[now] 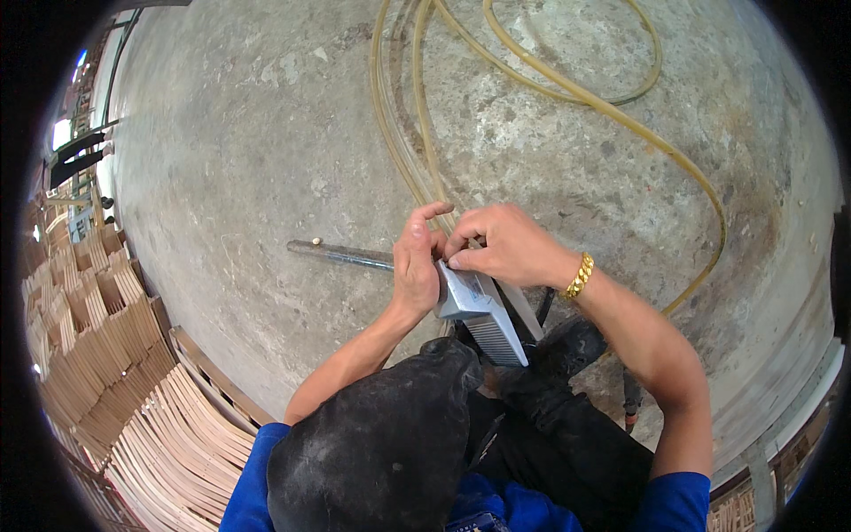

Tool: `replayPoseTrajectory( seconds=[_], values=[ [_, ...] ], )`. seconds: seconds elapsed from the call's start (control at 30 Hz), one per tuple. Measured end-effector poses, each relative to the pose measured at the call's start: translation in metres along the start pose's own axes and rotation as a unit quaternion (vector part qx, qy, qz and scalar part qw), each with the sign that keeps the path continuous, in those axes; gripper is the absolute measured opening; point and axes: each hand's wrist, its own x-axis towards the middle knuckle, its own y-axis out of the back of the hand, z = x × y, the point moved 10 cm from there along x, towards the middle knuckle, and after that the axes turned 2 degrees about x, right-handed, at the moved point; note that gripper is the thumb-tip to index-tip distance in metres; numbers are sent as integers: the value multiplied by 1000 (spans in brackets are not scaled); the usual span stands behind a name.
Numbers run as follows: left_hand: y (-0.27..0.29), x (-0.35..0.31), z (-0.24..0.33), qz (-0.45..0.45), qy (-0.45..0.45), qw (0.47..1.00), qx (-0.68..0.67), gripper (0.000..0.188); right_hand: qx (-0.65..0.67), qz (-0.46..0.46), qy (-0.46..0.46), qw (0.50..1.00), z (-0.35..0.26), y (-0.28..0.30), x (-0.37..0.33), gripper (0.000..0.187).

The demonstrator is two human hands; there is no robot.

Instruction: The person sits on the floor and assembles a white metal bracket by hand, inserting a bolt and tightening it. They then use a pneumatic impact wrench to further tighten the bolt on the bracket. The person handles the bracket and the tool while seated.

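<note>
A grey-blue angular metal piece (470, 300) with a ribbed face stands tilted between my knees. My left hand (418, 266) is closed against its far left corner, thumb raised and fingers curled around the end. At that same end my right hand (510, 246) pinches with thumb and forefinger, close to the left fingertips. Whatever sits between the right fingers is too small and covered to make out. A long flat metal bar (355, 257) sticks out to the left from beneath my left hand, with a small pale lump (317, 240) at its far end.
A yellowish clear hose (656, 140) loops over the stained concrete floor (248, 160) ahead and to the right. Stacks of curved wooden slats (182, 448) and brown boards (102, 346) stand at the left. Another person's dark-clothed legs (80, 160) show at the far left.
</note>
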Motion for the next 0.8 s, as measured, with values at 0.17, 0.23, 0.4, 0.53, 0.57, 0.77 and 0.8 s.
replayPoseTrajectory(
  seconds=[0.17,0.23,0.4,0.53,0.57,0.77,0.8],
  values=[
    [0,1,0,6,2,1000,1,55,-6,-40,2,999,-2,-1,8,13],
    [0,1,0,11,1,1000,2,56,-4,-19,15,1000,-5,0,9,13],
    [-1,0,4,13,-1,1000,4,56,11,-67,-15,998,0,-5,12,13],
    [-1,2,7,-2,1,1000,27,54,35,-112,2,993,1,-9,16,14],
    [0,3,10,7,-13,999,29,54,34,-120,13,992,-1,-9,18,15],
    [2,4,6,15,-19,999,34,55,49,-172,-62,982,10,-18,29,23],
    [1,4,3,19,-4,1000,21,54,43,-178,-67,981,13,-19,30,23]
  ],
)
